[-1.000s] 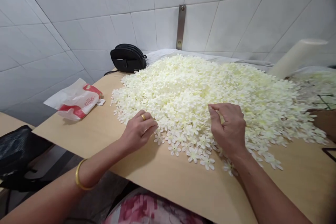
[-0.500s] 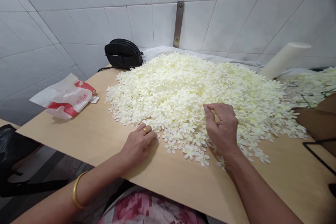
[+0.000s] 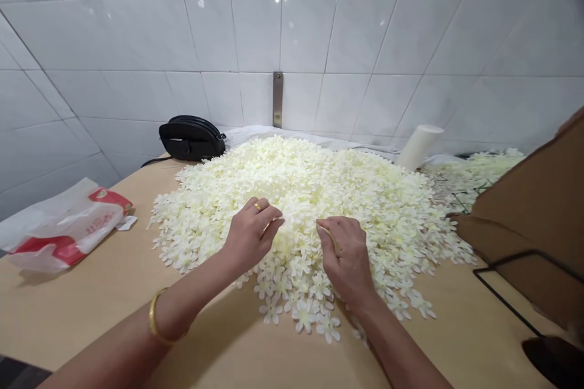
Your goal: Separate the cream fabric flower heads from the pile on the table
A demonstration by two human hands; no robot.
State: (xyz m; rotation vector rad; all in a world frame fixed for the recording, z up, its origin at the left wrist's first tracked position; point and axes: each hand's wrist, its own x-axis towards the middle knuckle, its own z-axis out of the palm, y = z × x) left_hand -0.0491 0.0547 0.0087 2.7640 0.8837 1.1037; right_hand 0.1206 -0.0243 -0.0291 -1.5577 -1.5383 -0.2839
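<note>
A wide heap of loose white and pale yellow artificial flowers [image 3: 292, 164] covers the middle of the table. My left hand [image 3: 250, 234], with a gold ring and bracelet, is raised over the front of the heap. Its thumb and fingers are pinched together; whatever is between them is too small to make out against the flowers. My right hand [image 3: 347, 255] faces it from the other side, also closed in a pinch, with the fingertips over the flowers. I cannot make out what it holds. A narrow gap separates the two hands.
On the wooden table [image 3: 223, 334], a red and white plastic bag [image 3: 91, 225] lies left and a black bag [image 3: 189, 137] stands at the back. A white roll [image 3: 418, 147] leans behind the heap. Brown material [image 3: 524, 225] and a black wire frame [image 3: 502, 304] are at right.
My view has swung up and to the right. My left hand has lifted off the table edge of the heap and moved in toward my right hand, which stays pinched over the flowers.
</note>
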